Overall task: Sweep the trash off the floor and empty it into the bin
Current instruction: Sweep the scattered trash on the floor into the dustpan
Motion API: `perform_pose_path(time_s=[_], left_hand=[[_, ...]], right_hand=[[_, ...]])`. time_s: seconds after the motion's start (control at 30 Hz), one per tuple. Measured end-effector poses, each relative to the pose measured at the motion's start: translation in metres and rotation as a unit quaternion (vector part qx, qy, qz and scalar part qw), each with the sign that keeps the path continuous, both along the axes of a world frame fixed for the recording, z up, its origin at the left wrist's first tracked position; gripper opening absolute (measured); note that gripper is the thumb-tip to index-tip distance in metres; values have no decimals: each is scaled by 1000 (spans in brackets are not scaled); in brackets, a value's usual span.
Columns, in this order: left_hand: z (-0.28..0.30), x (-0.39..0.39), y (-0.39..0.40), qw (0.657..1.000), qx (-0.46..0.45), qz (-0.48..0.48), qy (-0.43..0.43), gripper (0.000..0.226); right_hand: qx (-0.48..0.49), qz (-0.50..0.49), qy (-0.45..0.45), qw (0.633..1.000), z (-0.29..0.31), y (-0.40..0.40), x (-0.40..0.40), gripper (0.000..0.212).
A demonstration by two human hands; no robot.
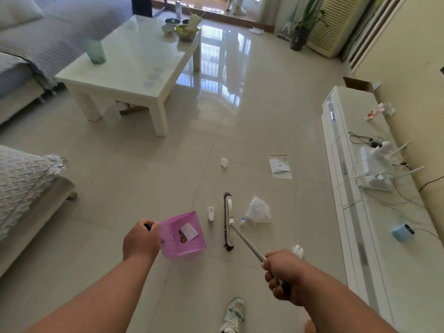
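Your right hand (284,276) is clenched around the broom (228,222) handle, its head on the floor (120,188) between a small box (210,213) and a plastic bag (258,211). Your left hand (141,240) grips the pink dustpan (183,234), holding paper scraps.

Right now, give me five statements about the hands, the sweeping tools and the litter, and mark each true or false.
1. The left hand holds the pink plastic dustpan. True.
2. The dustpan is empty. False: it holds a white paper scrap and a brown bit.
3. The right hand grips the white long-handled broom. True.
4. The small white box lies between dustpan and broom head. True.
5. The crumpled clear plastic bag sits inside the dustpan. False: it lies on the floor right of the broom head.
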State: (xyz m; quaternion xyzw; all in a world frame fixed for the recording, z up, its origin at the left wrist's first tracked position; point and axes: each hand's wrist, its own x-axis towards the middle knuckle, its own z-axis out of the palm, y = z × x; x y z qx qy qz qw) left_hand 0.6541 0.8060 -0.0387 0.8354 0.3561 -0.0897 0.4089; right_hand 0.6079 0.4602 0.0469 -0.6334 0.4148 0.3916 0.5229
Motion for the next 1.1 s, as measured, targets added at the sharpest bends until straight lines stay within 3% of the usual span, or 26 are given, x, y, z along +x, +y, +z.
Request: perform_pose_path(time_s=[0.23,0.73,1.1], left_hand=[[2,66,0,999,7,41,0,27],[-55,193,34,997,-17,-28,63,17],[-70,236,42,994,-48,-61,82,18]], right_hand=[[-7,28,20,999,-1,-14,79,17],[-41,36,91,994,-33,73,190,14],[-20,160,82,983,-24,145,221,28]])
